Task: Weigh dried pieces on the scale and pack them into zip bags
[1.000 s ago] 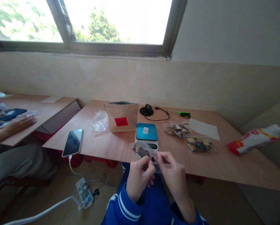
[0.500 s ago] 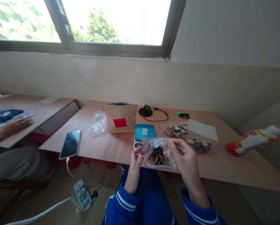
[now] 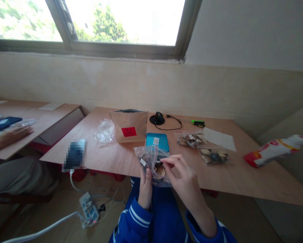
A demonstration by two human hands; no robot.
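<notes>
1. Currently, the clear zip bag (image 3: 153,168) hangs between the two hands, above the lap and at the table's (image 3: 123,162) near edge; whether it is one bag or two overlapping is hard to tell.
2. The left hand (image 3: 145,191) grasps the bag at its lower left, thumb across the front, so most of the film lies up and to the right of that grip.
3. The right hand (image 3: 185,179) comes in from the right, thumb and forefinger close together against the bag's upper right part. I cannot tell whether they pinch film, a dried piece or nothing.
4. The bag spreads from upper left to lower right, while its reddish seal strip (image 3: 155,157) runs roughly up and down, between the left thumb and the right fingertips. The right fingertips look nearer to the strip's upper part, the left thumb to its lower.
5. Tan slices (image 3: 160,171) show to the right of the strip, just below the right fingertips.
6. Beyond the bag sits the blue-topped scale (image 3: 161,139), its near side hidden; two filled bags (image 3: 214,156) lie to the right, nearer the right hand.
</notes>
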